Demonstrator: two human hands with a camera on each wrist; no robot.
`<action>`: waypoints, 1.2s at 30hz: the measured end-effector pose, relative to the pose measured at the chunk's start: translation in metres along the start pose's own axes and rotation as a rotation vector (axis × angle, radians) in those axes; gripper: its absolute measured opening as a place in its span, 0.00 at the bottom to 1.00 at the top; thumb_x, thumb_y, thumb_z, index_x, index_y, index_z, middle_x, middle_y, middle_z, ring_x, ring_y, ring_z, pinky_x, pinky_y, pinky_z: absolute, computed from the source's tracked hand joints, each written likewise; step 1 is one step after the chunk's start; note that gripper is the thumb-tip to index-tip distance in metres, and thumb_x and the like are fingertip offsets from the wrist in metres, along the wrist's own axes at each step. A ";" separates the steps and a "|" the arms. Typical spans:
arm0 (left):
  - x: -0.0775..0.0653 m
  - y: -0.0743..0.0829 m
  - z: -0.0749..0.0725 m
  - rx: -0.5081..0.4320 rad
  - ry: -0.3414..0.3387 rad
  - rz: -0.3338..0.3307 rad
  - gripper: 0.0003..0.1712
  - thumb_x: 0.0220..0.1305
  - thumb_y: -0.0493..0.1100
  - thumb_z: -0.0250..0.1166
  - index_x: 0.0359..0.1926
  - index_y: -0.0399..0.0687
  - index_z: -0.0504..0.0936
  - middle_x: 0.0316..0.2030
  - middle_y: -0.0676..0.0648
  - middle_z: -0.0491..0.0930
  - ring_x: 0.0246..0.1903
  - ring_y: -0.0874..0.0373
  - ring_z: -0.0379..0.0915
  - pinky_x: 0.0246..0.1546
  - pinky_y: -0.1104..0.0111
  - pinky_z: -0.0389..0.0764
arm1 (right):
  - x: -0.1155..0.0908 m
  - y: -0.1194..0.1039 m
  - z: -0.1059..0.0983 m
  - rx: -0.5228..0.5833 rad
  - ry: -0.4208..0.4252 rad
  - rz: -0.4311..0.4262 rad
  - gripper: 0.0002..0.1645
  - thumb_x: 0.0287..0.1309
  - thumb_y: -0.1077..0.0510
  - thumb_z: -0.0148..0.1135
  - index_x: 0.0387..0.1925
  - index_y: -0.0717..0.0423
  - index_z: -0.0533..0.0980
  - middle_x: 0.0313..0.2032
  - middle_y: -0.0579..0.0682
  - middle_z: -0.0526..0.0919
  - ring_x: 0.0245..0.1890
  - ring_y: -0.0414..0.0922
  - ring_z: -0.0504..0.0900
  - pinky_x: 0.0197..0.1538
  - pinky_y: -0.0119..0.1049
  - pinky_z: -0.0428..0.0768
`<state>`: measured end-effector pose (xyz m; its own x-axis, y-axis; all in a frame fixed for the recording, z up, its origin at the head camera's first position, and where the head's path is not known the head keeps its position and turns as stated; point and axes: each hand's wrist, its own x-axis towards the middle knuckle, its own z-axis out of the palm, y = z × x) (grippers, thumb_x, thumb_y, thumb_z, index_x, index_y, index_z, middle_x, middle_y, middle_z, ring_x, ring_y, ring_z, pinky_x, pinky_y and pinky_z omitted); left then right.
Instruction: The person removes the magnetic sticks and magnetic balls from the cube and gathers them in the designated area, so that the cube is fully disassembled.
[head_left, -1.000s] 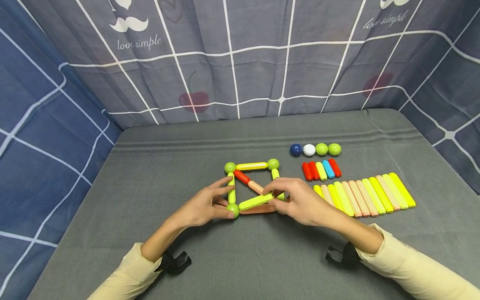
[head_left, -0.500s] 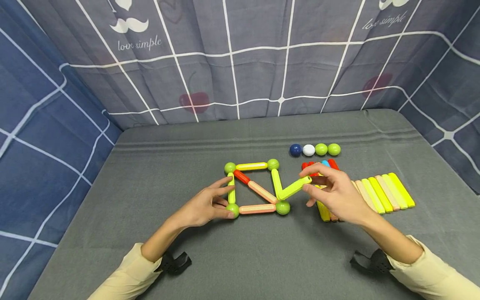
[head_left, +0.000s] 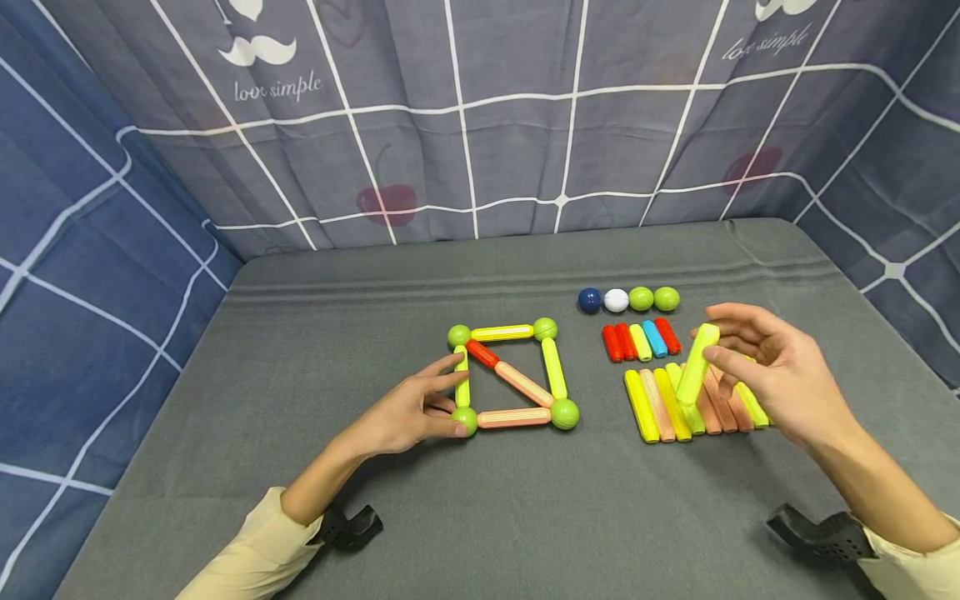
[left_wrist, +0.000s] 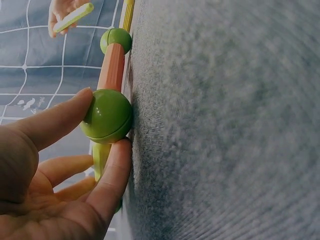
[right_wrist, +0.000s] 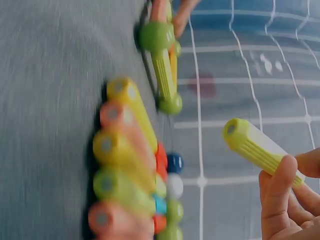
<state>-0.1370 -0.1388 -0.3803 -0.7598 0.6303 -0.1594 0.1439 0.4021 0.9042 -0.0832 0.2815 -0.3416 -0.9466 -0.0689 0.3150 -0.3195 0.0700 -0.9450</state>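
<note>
My left hand pinches a green ball between thumb and finger, at the near left corner of a four-sided frame lying on the cloth. Yellow, pink and yellow-green rods join green balls at its corners. A short red rod and a pink rod run diagonally across it. Over to the right, my right hand grips a yellow-green rod by one end. In the right wrist view this rod is raised above the row of rods, its free end showing a round grey spot.
Below my right hand lies a row of yellow, pink and yellow-green rods, partly hidden by it. Behind them are several short coloured rods, then a line of balls in blue, white and green. A checked curtain hangs behind the table.
My right hand has carried the yellow-green rod rightward, from over the frame's near side to above the rod row, turning it more upright. My left hand stays at the same ball.
</note>
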 end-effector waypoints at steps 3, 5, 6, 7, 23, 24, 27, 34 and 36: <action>0.000 0.000 0.000 0.000 -0.003 0.010 0.44 0.59 0.38 0.73 0.71 0.33 0.61 0.77 0.46 0.44 0.54 0.51 0.75 0.48 0.69 0.79 | -0.002 0.004 -0.019 -0.020 0.047 0.038 0.25 0.61 0.78 0.57 0.58 0.60 0.74 0.42 0.49 0.84 0.30 0.40 0.81 0.24 0.29 0.77; 0.000 -0.001 -0.001 -0.003 -0.006 0.016 0.44 0.59 0.38 0.73 0.71 0.32 0.61 0.77 0.45 0.44 0.54 0.50 0.75 0.48 0.69 0.79 | -0.003 0.007 -0.032 -0.147 0.071 0.067 0.26 0.62 0.76 0.57 0.58 0.53 0.74 0.42 0.45 0.83 0.30 0.38 0.80 0.23 0.28 0.76; 0.000 -0.001 -0.001 -0.002 -0.007 0.017 0.44 0.59 0.38 0.73 0.71 0.31 0.61 0.77 0.45 0.44 0.54 0.50 0.75 0.48 0.69 0.79 | -0.003 0.009 -0.038 -0.208 0.080 0.078 0.27 0.63 0.75 0.58 0.59 0.50 0.73 0.42 0.43 0.83 0.30 0.37 0.80 0.23 0.28 0.76; 0.000 -0.001 -0.001 -0.002 -0.007 0.017 0.44 0.59 0.38 0.73 0.71 0.31 0.61 0.77 0.45 0.44 0.55 0.49 0.75 0.48 0.69 0.79 | -0.004 0.011 -0.045 -0.281 0.088 0.090 0.27 0.64 0.73 0.58 0.59 0.47 0.72 0.42 0.40 0.82 0.30 0.35 0.80 0.23 0.28 0.76; 0.000 -0.002 0.000 -0.020 -0.007 0.009 0.44 0.59 0.37 0.73 0.72 0.32 0.61 0.77 0.46 0.43 0.56 0.48 0.74 0.48 0.69 0.79 | -0.001 0.063 -0.149 -0.912 0.048 0.391 0.36 0.75 0.55 0.49 0.72 0.72 0.51 0.52 0.78 0.69 0.23 0.40 0.72 0.21 0.36 0.73; 0.000 -0.002 0.000 -0.023 -0.008 0.010 0.44 0.59 0.37 0.73 0.72 0.32 0.61 0.77 0.46 0.43 0.56 0.48 0.74 0.49 0.69 0.79 | -0.001 0.067 -0.153 -0.917 0.039 0.397 0.36 0.74 0.55 0.50 0.71 0.73 0.52 0.52 0.78 0.69 0.24 0.39 0.73 0.21 0.36 0.74; 0.000 -0.003 0.000 -0.027 -0.010 0.012 0.44 0.59 0.38 0.73 0.71 0.31 0.61 0.77 0.46 0.43 0.56 0.47 0.74 0.49 0.70 0.78 | 0.000 0.065 -0.151 -0.939 0.017 0.412 0.35 0.73 0.56 0.53 0.68 0.76 0.55 0.50 0.80 0.70 0.27 0.40 0.75 0.21 0.37 0.75; 0.000 -0.002 0.000 -0.019 -0.006 0.023 0.44 0.59 0.37 0.73 0.71 0.31 0.61 0.77 0.44 0.43 0.56 0.47 0.74 0.49 0.68 0.79 | 0.002 0.058 -0.136 -0.981 -0.006 0.435 0.28 0.69 0.62 0.57 0.60 0.80 0.61 0.48 0.82 0.70 0.31 0.60 0.79 0.20 0.38 0.76; 0.001 -0.002 0.000 -0.015 -0.002 0.025 0.44 0.59 0.37 0.73 0.71 0.31 0.61 0.77 0.44 0.44 0.56 0.47 0.75 0.49 0.67 0.79 | 0.002 0.061 -0.137 -0.984 -0.004 0.434 0.27 0.69 0.63 0.56 0.59 0.80 0.62 0.47 0.82 0.71 0.31 0.61 0.79 0.20 0.38 0.76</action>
<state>-0.1379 -0.1395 -0.3821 -0.7547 0.6415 -0.1378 0.1531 0.3764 0.9137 -0.1106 0.4222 -0.3865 -0.9880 0.1510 -0.0325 0.1475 0.8594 -0.4896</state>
